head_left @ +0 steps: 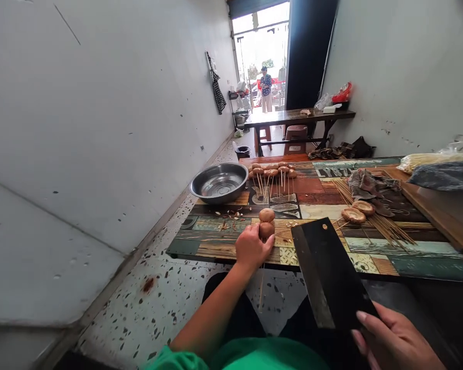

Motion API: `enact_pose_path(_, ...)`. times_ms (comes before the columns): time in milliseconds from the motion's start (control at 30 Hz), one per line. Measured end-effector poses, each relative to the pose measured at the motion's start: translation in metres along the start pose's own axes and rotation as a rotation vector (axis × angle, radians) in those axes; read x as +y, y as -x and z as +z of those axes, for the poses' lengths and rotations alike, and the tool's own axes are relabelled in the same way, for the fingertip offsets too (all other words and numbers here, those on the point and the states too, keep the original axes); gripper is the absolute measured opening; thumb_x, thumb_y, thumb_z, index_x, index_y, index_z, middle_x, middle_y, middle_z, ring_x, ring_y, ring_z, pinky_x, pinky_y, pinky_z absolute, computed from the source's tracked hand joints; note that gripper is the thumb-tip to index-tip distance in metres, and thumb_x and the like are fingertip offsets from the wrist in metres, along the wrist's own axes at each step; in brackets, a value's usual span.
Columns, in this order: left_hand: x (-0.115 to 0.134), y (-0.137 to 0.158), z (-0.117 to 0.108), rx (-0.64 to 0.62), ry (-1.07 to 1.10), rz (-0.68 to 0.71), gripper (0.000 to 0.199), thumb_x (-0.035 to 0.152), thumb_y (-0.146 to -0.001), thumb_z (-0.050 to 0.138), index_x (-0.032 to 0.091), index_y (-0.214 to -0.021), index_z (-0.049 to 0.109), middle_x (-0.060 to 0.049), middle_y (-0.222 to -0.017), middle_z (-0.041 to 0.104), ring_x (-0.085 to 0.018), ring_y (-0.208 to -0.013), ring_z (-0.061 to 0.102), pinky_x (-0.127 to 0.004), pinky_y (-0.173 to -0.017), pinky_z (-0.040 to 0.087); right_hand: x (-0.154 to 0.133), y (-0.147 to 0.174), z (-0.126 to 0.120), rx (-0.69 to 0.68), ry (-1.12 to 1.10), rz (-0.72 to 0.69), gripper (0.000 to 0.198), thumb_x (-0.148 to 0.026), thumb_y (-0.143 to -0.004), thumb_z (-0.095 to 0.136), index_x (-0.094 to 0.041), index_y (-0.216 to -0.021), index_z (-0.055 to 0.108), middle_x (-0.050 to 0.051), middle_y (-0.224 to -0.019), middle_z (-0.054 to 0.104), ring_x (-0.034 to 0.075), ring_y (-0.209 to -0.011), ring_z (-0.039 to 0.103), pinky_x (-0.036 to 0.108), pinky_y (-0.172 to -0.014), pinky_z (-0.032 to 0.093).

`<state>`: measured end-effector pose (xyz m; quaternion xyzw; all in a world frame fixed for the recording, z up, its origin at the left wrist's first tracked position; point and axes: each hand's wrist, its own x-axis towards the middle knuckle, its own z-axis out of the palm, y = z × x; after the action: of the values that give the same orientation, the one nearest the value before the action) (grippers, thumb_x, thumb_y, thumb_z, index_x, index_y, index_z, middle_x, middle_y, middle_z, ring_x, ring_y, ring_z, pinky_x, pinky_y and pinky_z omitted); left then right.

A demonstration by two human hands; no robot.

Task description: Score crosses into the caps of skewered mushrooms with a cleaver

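Note:
My left hand (253, 245) is closed on a skewer of brown mushrooms (267, 215) at the table's front edge. Two caps show above the fingers, and thin sticks poke down below the hand. A broad dark cleaver (327, 267) is gripped in my right hand (397, 334), its blade slanting up and left, apart from the mushrooms. Farther back lies a row of skewered mushrooms (270, 172), sticks toward me. Two more mushroom caps (354, 215) rest beside a bundle of bare skewers (389, 226) on the right.
A steel basin (220, 182) stands at the left end of the patchwork table (316, 211). Mushroom scraps (224, 225) lie before it. Crumpled cloth (370, 187) and a wooden board (435, 216) are on the right. Beyond are another table (293, 117), stools (295, 133) and a person (266, 90) by the doorway.

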<state>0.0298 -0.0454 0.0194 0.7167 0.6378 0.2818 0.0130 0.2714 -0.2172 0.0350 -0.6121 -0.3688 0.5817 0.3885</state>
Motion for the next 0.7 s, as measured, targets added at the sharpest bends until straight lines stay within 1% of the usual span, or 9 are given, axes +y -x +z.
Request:
enact_pose_path(133, -0.007, 0.000, 0.007, 0.030, 0.034, 0.075, 0.038, 0.048, -0.083, 0.059, 0.014, -0.099, 0.063, -0.011, -0.091, 0.065, -0.025, -0.086, 0.063, -0.035, -0.078, 0.050, -0.016, -0.008, 0.008, 0.000, 0.225, -0.069, 0.050, -0.067, -0.081, 0.050, -0.020, -0.064, 0.055, 0.004, -0.055, 0.063, 0.014, -0.039, 0.054, 0.026, -0.043, 0.042)
enact_pose_path(200, -0.017, 0.001, 0.007, 0.058, 0.084, 0.147, 0.035, 0.044, -0.088, 0.054, 0.014, -0.102, 0.063, -0.012, -0.093, 0.065, -0.024, -0.088, 0.062, -0.035, -0.081, 0.050, -0.022, -0.008, 0.010, 0.029, 0.247, -0.076, 0.049, -0.066, -0.080, 0.050, -0.020, -0.066, 0.054, 0.004, -0.056, 0.065, 0.015, -0.040, 0.055, 0.027, -0.044, 0.042)
enact_pose_path(267, -0.030, 0.001, 0.003, 0.076, 0.143, 0.246, 0.031, 0.037, -0.090, 0.052, 0.013, -0.107, 0.063, -0.012, -0.098, 0.065, -0.024, -0.094, 0.061, -0.036, -0.086, 0.049, -0.026, -0.008, 0.013, 0.017, 0.259, -0.064, 0.047, -0.065, -0.080, 0.050, -0.020, -0.066, 0.053, 0.004, -0.055, 0.064, 0.015, -0.040, 0.056, 0.027, -0.045, 0.043)
enact_pose_path(333, -0.044, -0.001, -0.003, 0.041, 0.180, 0.365, 0.028, 0.034, -0.089, 0.056, 0.015, -0.107, 0.064, -0.011, -0.103, 0.064, -0.023, -0.099, 0.059, -0.036, -0.091, 0.048, -0.028, -0.008, 0.017, 0.002, 0.259, -0.053, 0.045, -0.063, -0.081, 0.050, -0.021, -0.065, 0.052, 0.002, -0.053, 0.063, 0.015, -0.039, 0.055, 0.026, -0.044, 0.043)
enact_pose_path(400, -0.056, -0.003, -0.010, -0.031, 0.173, 0.449, 0.027, 0.036, -0.084, 0.063, 0.018, -0.105, 0.066, -0.010, -0.105, 0.064, -0.024, -0.102, 0.058, -0.038, -0.092, 0.046, -0.029, -0.009, 0.019, -0.025, 0.227, -0.040, 0.044, -0.063, -0.081, 0.051, -0.021, -0.066, 0.051, 0.001, -0.055, 0.064, 0.014, -0.039, 0.055, 0.026, -0.043, 0.042)
enact_pose_path(467, -0.062, -0.004, -0.015, -0.090, 0.150, 0.462, 0.026, 0.038, -0.081, 0.067, 0.021, -0.101, 0.068, -0.008, -0.104, 0.064, -0.024, -0.101, 0.058, -0.038, -0.091, 0.046, -0.027, -0.011, 0.019, -0.042, 0.200, -0.026, 0.043, -0.063, -0.080, 0.052, -0.021, -0.068, 0.050, 0.001, -0.060, 0.066, 0.014, -0.039, 0.056, 0.026, -0.043, 0.042)
enact_pose_path(567, -0.063, -0.008, -0.015, -0.125, 0.122, 0.424, 0.018, 0.035, -0.082, 0.067, 0.021, -0.093, 0.070, -0.007, -0.097, 0.066, -0.022, -0.096, 0.059, -0.036, -0.086, 0.045, -0.021, -0.016, 0.015, -0.080, 0.205, 0.004, 0.045, -0.064, -0.081, 0.052, -0.021, -0.070, 0.051, 0.002, -0.060, 0.066, 0.015, -0.042, 0.057, 0.027, -0.046, 0.044)
enact_pose_path(633, -0.065, -0.017, -0.011, -0.148, 0.069, 0.423, 0.013, 0.031, -0.086, 0.063, 0.021, -0.087, 0.071, -0.005, -0.092, 0.067, -0.021, -0.092, 0.060, -0.035, -0.084, 0.043, -0.018, -0.019, 0.013, -0.090, 0.210, 0.015, 0.045, -0.064, -0.082, 0.052, -0.021, -0.071, 0.052, 0.003, -0.061, 0.066, 0.015, -0.043, 0.057, 0.027, -0.047, 0.044)
enact_pose_path(700, -0.071, -0.032, -0.009, -0.161, -0.027, 0.428, 0.014, 0.028, -0.088, 0.059, 0.020, -0.084, 0.070, -0.006, -0.089, 0.067, -0.021, -0.092, 0.060, -0.036, -0.083, 0.042, -0.017, -0.018, 0.012, -0.090, 0.213, 0.017, 0.046, -0.065, -0.081, 0.052, -0.021, -0.071, 0.052, 0.003, -0.061, 0.067, 0.015, -0.044, 0.057, 0.028, -0.049, 0.044)
